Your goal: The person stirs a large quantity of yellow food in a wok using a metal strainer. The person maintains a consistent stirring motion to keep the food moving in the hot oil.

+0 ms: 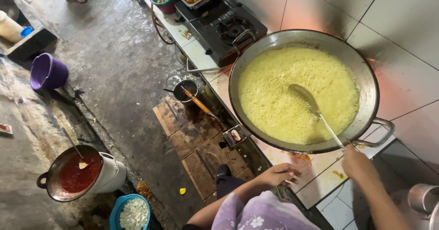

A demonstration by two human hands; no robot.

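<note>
Right hand [358, 162] of mine is closed around the end of the ladle [315, 113], whose long handle slants up and to the left from my grip, its bowl lying in the foamy yellow liquid. That liquid fills the big wok [302, 38], which sits on the tiled table [320, 179] straight ahead of my right hand. My left hand [280, 173] is nearer my body, fingers loosely spread, resting on the table edge and holding nothing. Beyond the wok stands a gas stove [219, 26]; down on the floor is a pot of red sauce [75, 173].
</note>
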